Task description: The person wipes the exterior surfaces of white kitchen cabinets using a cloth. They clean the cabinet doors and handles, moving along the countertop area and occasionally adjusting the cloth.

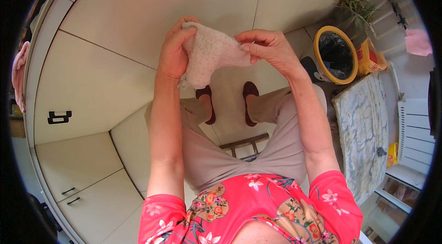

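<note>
A worn, whitish-pink cloth (210, 50) with a frayed lower edge is held up in front of the cabinet doors, above the floor between my feet. My left hand (178, 45) grips its left side, the thumb on top near the upper corner. At the cloth's right end, my right hand (266, 47) pinches the edge between thumb and fingers, where loose threads show. Between the two hands the cloth sags and hangs lower on the left. The fingertips behind it are partly hidden.
Cream cabinets (114, 23) stand ahead and at the left. To the right are a yellow-rimmed bin (317, 54) with a black liner, a plant (355, 2), a red and yellow bag (369, 57), and a marble-patterned surface (362, 130). A wooden stool part (245, 141) shows between my legs.
</note>
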`<state>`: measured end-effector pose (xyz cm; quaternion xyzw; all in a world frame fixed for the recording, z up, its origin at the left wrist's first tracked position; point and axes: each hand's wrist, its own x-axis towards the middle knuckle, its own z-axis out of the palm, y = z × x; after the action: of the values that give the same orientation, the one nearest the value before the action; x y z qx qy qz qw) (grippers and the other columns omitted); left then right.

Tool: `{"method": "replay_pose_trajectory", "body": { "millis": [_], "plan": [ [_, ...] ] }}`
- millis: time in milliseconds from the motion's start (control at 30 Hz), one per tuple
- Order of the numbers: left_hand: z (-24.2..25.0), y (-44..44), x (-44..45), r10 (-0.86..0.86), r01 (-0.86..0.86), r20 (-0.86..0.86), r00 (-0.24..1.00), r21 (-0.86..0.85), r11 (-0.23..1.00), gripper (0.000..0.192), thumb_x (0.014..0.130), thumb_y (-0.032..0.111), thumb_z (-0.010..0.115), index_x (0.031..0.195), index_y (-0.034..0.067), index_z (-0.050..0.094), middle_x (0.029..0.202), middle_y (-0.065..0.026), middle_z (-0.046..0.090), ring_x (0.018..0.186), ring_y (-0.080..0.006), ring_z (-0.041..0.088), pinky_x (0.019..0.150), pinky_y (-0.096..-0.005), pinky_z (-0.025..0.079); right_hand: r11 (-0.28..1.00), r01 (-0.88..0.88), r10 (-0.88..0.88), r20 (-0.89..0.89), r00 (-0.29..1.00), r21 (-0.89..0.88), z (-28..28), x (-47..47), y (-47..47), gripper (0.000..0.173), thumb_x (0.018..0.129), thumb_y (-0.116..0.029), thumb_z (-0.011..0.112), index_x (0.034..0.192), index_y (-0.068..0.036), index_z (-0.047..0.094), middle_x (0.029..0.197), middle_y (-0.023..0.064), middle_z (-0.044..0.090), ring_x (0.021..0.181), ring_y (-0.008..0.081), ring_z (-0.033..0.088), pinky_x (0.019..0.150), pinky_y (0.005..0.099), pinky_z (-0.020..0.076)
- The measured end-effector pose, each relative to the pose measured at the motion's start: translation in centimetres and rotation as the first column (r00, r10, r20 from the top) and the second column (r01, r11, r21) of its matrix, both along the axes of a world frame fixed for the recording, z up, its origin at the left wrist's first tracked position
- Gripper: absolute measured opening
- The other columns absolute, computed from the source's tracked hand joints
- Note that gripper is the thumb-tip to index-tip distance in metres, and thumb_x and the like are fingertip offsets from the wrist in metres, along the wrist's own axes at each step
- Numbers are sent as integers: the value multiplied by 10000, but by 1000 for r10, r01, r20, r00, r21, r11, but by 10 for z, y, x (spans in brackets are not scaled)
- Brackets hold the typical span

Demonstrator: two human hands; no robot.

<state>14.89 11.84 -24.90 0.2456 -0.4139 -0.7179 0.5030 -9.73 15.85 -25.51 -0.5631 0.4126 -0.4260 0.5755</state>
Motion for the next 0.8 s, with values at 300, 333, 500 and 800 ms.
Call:
{"method": "replay_pose_trajectory", "body": {
  "millis": [300,333,500,800],
  "plan": [
    [4,3,-14,85,-121,362,928,80,989,231,855,110,593,1073,36,602,892,-31,617,779,-109,581,689,-264,479,987,120,-124,-28,992,-107,-9,-2,1,63,879,-71,693,886,-8,696,730,2,637,597,48,575,547,199,441],
    [5,5,-17,65,-82,418,906,24,996,228,853,126,622,1063,37,616,891,-29,624,774,-104,581,683,-262,477,985,119,-125,-41,991,-128,-10,-2,1,60,881,-69,690,879,-10,692,729,1,636,595,47,574,547,198,439],
    [3,8,-33,-122,181,686,718,-15,983,254,838,224,751,1000,42,680,879,-22,659,770,-90,601,681,-261,487,980,141,-146,-26,989,-140,-10,-7,0,67,892,-78,671,873,-14,675,737,-2,635,605,48,575,555,199,438],
    [-13,6,-42,-245,200,242,939,196,960,230,872,222,729,982,24,691,887,-29,675,781,-107,622,687,-276,511,851,478,-466,106,878,-218,-24,-92,4,95,927,-115,641,946,-23,655,822,9,657,675,90,635,615,213,473]
  ]
}}
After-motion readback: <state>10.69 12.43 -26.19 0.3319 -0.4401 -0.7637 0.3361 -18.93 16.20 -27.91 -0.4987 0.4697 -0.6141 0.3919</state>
